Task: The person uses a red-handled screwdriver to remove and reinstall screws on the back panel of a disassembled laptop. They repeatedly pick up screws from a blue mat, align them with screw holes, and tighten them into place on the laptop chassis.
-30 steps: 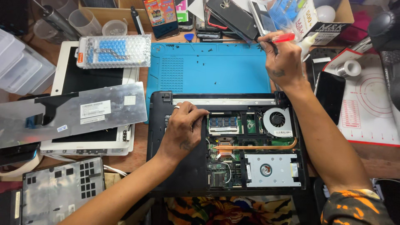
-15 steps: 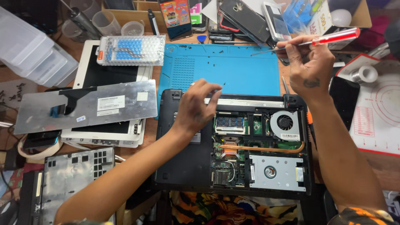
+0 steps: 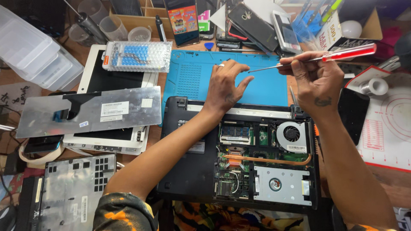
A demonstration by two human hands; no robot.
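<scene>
- Head view, hands: the left hand [image 3: 224,85] lies at upper centre of the frame on the blue mat [image 3: 192,81]. Its fingers are spread and lightly curled, the tips touching the mat and pinching nothing that can be made out.
- The right hand [image 3: 317,81], at upper right, has its fingers pressed together around a screwdriver [image 3: 338,54] with a red handle. The thin shaft points left and its tip hangs just beside the left fingertips.
- Step in hand, as a judgement: with the tip and fingertips meeting over the mat, this looks like handling a small fastener. None is clear enough to see. The next move calls for a steady tip and a light fingertip touch.
- The laptop [image 3: 192,171] lies bottom-up on the desk at lower centre, just below the mat. Its cover is off and the inside is bare.
- A round fan [image 3: 292,133] is at its right, a copper pipe [image 3: 265,160] runs across the middle, and a silver drive [image 3: 278,185] sits below.
- To the left, a detached keyboard [image 3: 90,109] lies face down.
</scene>
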